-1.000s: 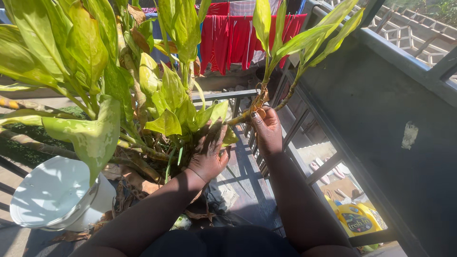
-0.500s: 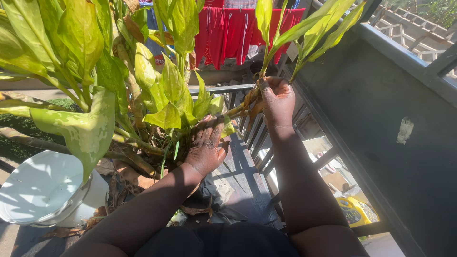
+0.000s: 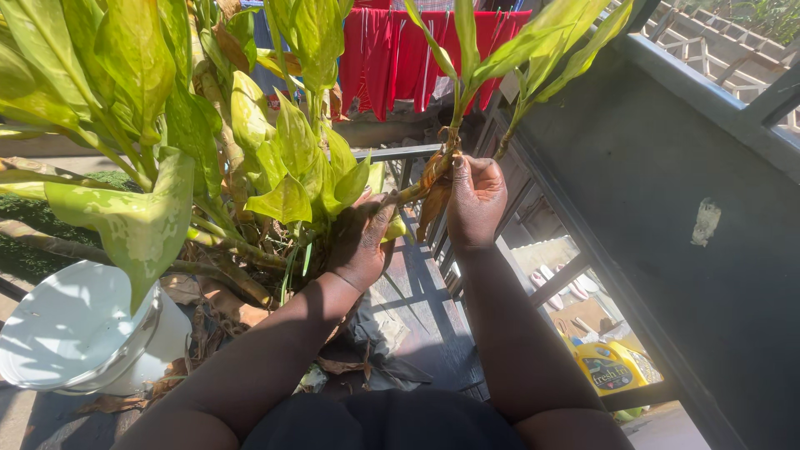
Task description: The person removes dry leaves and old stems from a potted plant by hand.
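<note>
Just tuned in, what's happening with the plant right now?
A person is working on a big potted plant with yellow-green leaves on a balcony. The right hand grips a leaning stem with dry brown husks; the left hand is pressed in at the base of the plant. A white plastic bucket sits at the left, beside the dark metal railing.

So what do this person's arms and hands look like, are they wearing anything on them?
Both arms are bare to above the elbows: no sleeves, gloves or watch in view. The left hand and right hand have bare fingers, with no rings visible. Dark clothing shows at the bottom edge.
</note>
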